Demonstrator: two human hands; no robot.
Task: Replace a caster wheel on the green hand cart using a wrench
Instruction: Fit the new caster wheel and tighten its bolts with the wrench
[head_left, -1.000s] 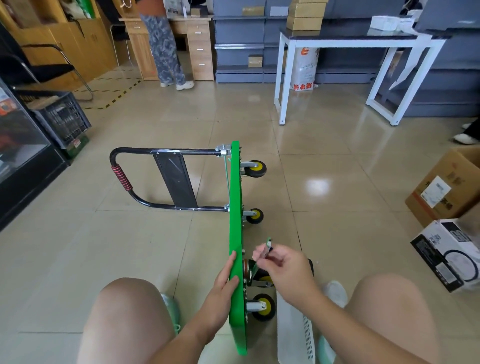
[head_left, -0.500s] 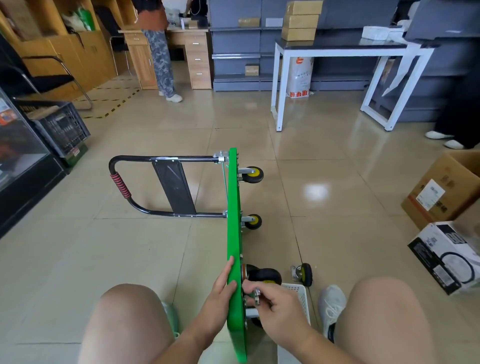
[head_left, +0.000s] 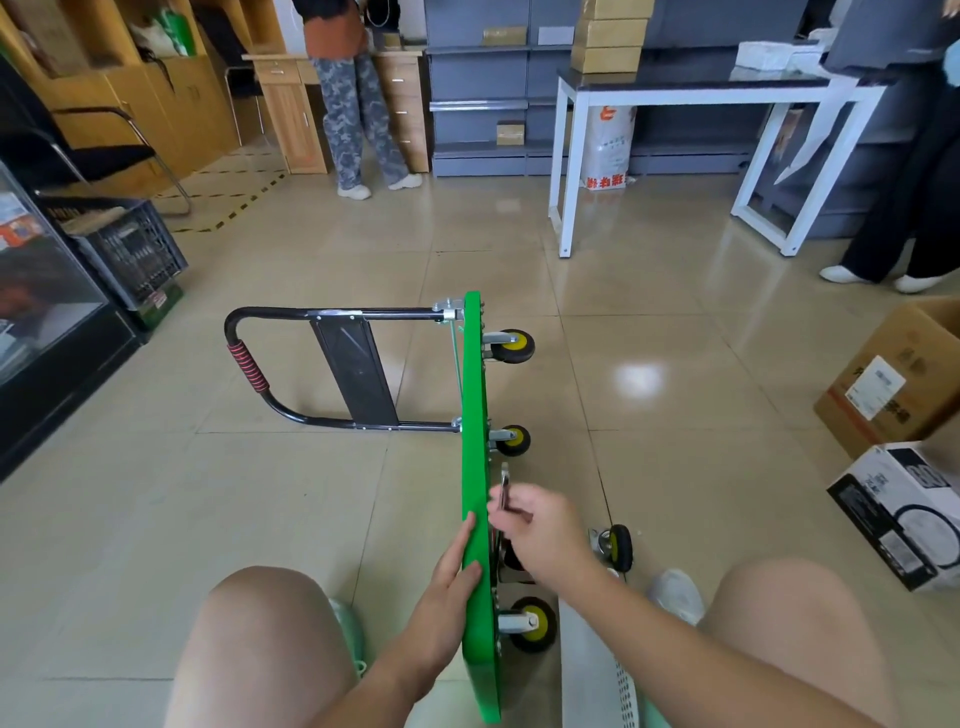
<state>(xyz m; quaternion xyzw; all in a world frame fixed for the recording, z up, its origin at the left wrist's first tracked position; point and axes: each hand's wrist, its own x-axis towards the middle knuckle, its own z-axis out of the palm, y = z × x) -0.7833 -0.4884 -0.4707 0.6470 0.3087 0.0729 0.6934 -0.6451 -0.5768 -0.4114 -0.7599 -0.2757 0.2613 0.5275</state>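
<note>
Green hand cart (head_left: 475, 467) stands on its long edge on the floor between my knees, deck upright, wheels facing right, black folding handle (head_left: 291, 364) lying out to the left. Half a second ago my right hand (head_left: 540, 530) was low against the wheel mount; now it has swung up and holds the wrench (head_left: 504, 491) pinched in closed fingers, the tool's head standing just above my knuckles, close to the deck's underside. I read that as one turn of the wrench finished and the next about to start, so the fastening is still in progress; whether I'm loosening or tightening I cannot tell. My left hand (head_left: 457, 564) lies flat, fingers together, pressed on the deck's left face to steady it. Count: three casters plainly on the cart, two far (head_left: 514, 345) (head_left: 513, 440) and one near (head_left: 535, 623); a fourth is mostly hidden behind my right hand. One loose caster (head_left: 618, 546) sits on the tiles just right of that hand. One wrench. Two cardboard boxes (head_left: 904, 389) at far right.
</note>
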